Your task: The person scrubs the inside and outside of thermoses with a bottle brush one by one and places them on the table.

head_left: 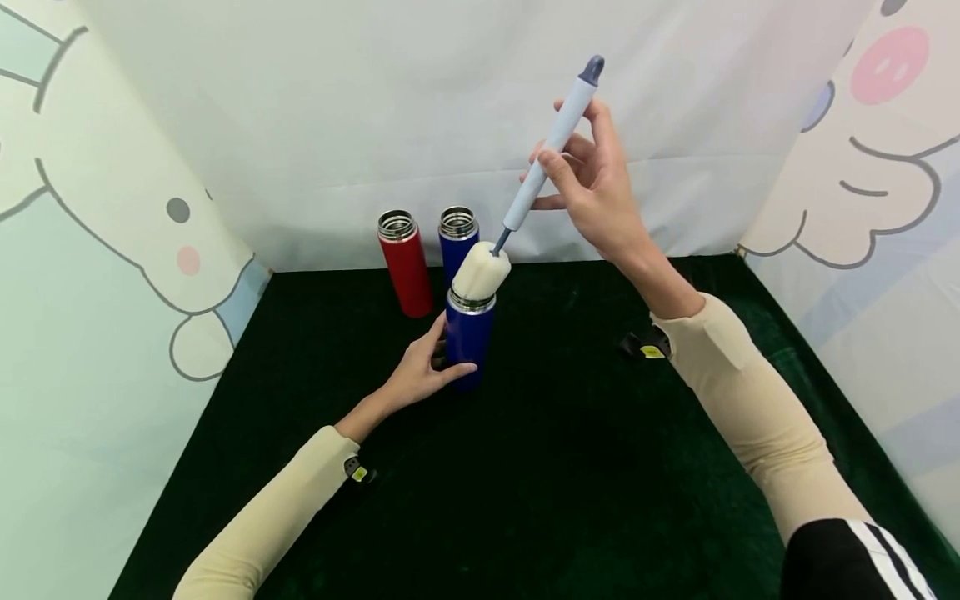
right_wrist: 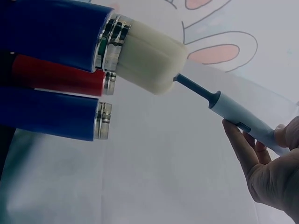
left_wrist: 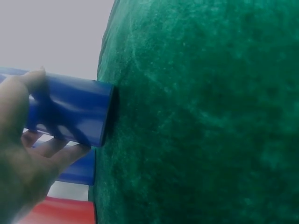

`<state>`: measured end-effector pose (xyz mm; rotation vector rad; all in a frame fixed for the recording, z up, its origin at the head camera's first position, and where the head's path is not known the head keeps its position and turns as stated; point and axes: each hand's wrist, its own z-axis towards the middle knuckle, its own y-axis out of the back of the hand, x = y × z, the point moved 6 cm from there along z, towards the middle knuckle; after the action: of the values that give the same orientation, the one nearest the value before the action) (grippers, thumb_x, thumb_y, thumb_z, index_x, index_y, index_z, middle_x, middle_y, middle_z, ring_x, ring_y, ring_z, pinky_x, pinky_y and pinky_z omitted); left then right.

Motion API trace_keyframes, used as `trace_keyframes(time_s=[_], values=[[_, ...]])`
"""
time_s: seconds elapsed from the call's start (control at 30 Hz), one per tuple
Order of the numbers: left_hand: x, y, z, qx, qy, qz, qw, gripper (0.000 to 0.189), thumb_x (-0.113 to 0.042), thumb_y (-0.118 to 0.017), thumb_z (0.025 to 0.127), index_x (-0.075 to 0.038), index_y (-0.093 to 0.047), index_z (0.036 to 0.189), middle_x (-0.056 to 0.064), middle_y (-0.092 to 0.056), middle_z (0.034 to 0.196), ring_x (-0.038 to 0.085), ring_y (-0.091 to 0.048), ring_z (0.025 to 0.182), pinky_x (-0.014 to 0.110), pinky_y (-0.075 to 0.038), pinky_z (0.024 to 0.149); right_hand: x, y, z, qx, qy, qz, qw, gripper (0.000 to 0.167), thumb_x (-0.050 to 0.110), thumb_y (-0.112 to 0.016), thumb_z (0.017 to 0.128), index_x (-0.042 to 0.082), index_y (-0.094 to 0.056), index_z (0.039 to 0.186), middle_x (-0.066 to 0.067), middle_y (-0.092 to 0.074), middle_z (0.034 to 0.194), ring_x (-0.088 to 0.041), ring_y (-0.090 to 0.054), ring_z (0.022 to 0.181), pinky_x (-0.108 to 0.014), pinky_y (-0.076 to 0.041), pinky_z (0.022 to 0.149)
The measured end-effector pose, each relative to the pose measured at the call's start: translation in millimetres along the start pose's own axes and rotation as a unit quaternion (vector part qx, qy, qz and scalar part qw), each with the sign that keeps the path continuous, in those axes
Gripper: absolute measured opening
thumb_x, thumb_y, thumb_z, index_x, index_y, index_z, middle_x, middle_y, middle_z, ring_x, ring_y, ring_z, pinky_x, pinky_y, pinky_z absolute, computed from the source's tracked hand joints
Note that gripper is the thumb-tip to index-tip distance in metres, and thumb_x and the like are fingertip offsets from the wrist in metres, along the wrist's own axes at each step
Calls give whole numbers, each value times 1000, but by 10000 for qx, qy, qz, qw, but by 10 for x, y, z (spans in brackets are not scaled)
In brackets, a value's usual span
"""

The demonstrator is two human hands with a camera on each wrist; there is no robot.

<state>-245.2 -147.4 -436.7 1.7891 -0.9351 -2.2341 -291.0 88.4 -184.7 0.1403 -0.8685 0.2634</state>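
Note:
My left hand (head_left: 415, 373) holds the front blue bottle (head_left: 470, 337) low on its body, thumb on the near side; the bottle stands on the dark green cloth. Its metal mouth is uncapped. A cream sponge head (head_left: 482, 271) of a bottle brush sits at that mouth, its lower end inside the rim and most of it above. Up and to the right, my right hand (head_left: 597, 190) pinches the pale blue brush handle (head_left: 551, 150), which slants down to the left. In the right wrist view the sponge (right_wrist: 152, 58) meets the neck of the blue bottle (right_wrist: 56, 32).
Behind stand a red bottle (head_left: 407, 271) and a second blue bottle (head_left: 456, 246), both uncapped. The second blue one is partly hidden by the front bottle and sponge. Green cloth (head_left: 585, 467) covers the table. White backdrop (head_left: 315, 125) and cartoon-printed side panels (head_left: 150, 250) surround it.

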Motion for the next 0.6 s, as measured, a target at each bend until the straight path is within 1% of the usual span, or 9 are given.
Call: trace_keyframes(time_s=[0.1, 0.2, 0.4, 0.5, 0.6], values=[[12, 2, -5, -25, -32, 53, 10000, 101, -31, -77, 93, -30, -6, 165, 16, -38, 163, 43, -54, 136, 57, -55, 100, -14, -42, 19, 128, -113, -20, 9999, 46, 2, -53, 104, 9, -38, 147, -8, -66, 98, -28, -72, 92, -36, -65, 71], [12, -9, 3, -3, -55, 81, 10000, 101, -32, -76, 93, -33, -5, 165, 14, -37, 164, 42, -55, 136, 56, -56, 99, -23, -61, 31, 214, -238, -66, 9995, 47, 3, -53, 104, 10, -38, 147, -9, -65, 99, -26, -73, 93, -35, -65, 72], [-16, 0, 27, 23, -64, 143, 9999, 101, -32, -76, 94, -41, -3, 163, 13, -36, 164, 41, -55, 136, 56, -57, 98, -3, -113, 46, 424, -141, -436, 9981, 48, 4, -54, 104, 9, -37, 148, -7, -67, 100, -24, -73, 94, -33, -65, 71], [-25, 8, 43, 18, -38, 216, 9998, 101, -33, -76, 94, -41, -4, 163, 13, -38, 163, 41, -56, 135, 55, -57, 98, -12, -137, 45, 460, -175, -568, 9972, 47, 5, -54, 104, 9, -37, 148, -7, -66, 101, -26, -73, 96, -32, -65, 71], [-20, 5, 52, 47, -16, 261, 9996, 101, -34, -76, 94, -40, -4, 164, 14, -38, 163, 41, -56, 135, 55, -57, 98, -43, -152, 34, 435, -341, -607, 9966, 48, 5, -54, 104, 10, -38, 148, -8, -65, 103, -28, -72, 97, -32, -65, 70]])
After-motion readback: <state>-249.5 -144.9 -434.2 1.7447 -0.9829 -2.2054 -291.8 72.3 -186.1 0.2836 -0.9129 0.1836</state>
